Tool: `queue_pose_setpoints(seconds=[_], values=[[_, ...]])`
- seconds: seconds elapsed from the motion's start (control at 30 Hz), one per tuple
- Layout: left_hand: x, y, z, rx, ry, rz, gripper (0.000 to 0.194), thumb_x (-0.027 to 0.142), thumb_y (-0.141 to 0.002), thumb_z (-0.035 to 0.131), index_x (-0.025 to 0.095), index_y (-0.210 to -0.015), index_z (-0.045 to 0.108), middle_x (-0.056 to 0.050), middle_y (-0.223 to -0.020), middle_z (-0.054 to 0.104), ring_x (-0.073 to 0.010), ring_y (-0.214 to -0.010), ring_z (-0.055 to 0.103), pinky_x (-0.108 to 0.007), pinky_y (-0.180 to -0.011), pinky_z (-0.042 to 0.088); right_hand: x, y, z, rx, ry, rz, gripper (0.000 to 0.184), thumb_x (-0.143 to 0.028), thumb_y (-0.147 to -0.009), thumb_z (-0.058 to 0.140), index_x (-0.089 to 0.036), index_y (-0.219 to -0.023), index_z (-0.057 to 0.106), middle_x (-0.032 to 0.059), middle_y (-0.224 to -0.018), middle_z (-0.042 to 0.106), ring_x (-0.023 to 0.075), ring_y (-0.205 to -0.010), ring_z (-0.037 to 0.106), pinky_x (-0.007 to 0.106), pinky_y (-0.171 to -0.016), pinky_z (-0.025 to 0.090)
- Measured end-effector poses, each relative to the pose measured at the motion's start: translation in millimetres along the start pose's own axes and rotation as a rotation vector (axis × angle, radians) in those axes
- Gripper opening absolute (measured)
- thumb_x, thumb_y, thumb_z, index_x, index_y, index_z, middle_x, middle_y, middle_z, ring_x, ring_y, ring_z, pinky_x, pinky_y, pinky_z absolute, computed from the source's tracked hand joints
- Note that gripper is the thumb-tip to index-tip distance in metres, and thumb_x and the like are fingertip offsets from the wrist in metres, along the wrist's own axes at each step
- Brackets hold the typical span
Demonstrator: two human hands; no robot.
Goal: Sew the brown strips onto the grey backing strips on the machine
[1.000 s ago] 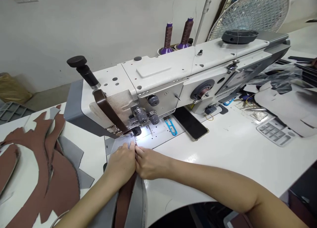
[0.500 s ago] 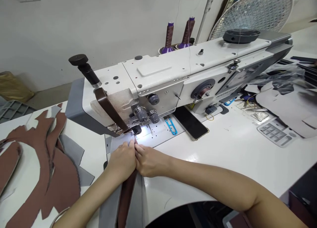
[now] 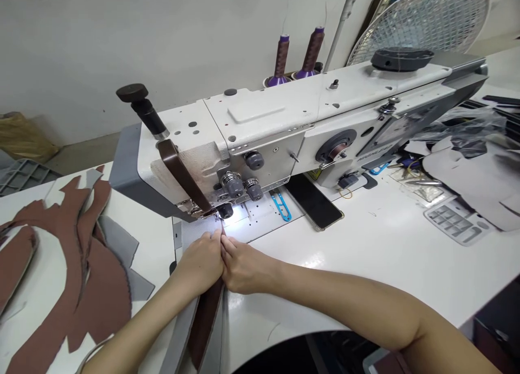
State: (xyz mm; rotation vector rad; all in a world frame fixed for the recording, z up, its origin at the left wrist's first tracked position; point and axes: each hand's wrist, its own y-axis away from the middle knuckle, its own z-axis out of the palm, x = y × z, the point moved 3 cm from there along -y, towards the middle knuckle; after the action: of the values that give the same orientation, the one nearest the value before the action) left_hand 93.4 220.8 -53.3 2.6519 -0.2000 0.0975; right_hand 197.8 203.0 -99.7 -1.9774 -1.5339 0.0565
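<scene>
A white and grey sewing machine (image 3: 260,141) stands in front of me, its lamp lighting the needle area. My left hand (image 3: 202,261) and my right hand (image 3: 244,267) meet just in front of the presser foot, fingers closed on a brown leather strip (image 3: 206,322) edged in grey. The strip runs from under my hands toward the front edge. My fingertips partly hide where it enters beneath the foot. A narrow brown lever (image 3: 184,176) slants down the machine's head toward the needle.
Brown cut pieces (image 3: 103,287) lie at the left. Right of the needle rest a blue thread snipper (image 3: 281,207) and a black phone (image 3: 314,202). Two brown thread cones (image 3: 312,52) stand behind, near a white fan (image 3: 426,25). Grey pieces (image 3: 467,174) lie far right.
The view has shifted slightly. The trailing end of the leather strip has swung a little to the left. Both hands stay near the presser foot with almost the same grip.
</scene>
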Motion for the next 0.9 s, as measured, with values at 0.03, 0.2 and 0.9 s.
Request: queue_pose_setpoints(seconds=[0.03, 0.2, 0.9], values=[[-0.7, -0.3, 0.3, 0.000, 0.012, -0.003, 0.051, 0.005, -0.086, 0.039, 0.011, -0.136, 0.045, -0.014, -0.114, 0.064, -0.0230, -0.103, 0.063, -0.032, -0.088, 0.045, -0.2, 0.0, -0.1, 0.002, -0.003, 0.001, 0.021, -0.008, -0.081, 0.050, -0.005, -0.084, 0.070, 0.0219, -0.086, 0.071, 0.0360, -0.084, 0.067, 0.055, -0.085, 0.043], [-1.1, -0.9, -0.7, -0.021, 0.036, -0.008, 0.049, 0.005, -0.086, 0.038, 0.012, -0.134, 0.047, -0.014, -0.113, 0.064, -0.0232, -0.103, 0.063, -0.032, -0.088, 0.045, 0.6, 0.1, -1.0, 0.028, -0.008, 0.011, 0.022, -0.008, -0.080, 0.050, -0.005, -0.083, 0.071, 0.0219, -0.084, 0.071, 0.0349, -0.081, 0.067, 0.052, -0.082, 0.044], [-0.1, -1.7, -0.8, -0.059, 0.126, -0.012, 0.057, 0.003, -0.084, 0.038, 0.008, -0.141, 0.042, -0.017, -0.127, 0.059, -0.0257, -0.115, 0.059, -0.033, -0.097, 0.042, 1.1, 0.6, -4.3, 0.084, -0.079, 0.016, 0.016, -0.007, -0.079, 0.053, -0.005, -0.076, 0.069, 0.0187, -0.073, 0.069, 0.0296, -0.069, 0.065, 0.047, -0.077, 0.045]])
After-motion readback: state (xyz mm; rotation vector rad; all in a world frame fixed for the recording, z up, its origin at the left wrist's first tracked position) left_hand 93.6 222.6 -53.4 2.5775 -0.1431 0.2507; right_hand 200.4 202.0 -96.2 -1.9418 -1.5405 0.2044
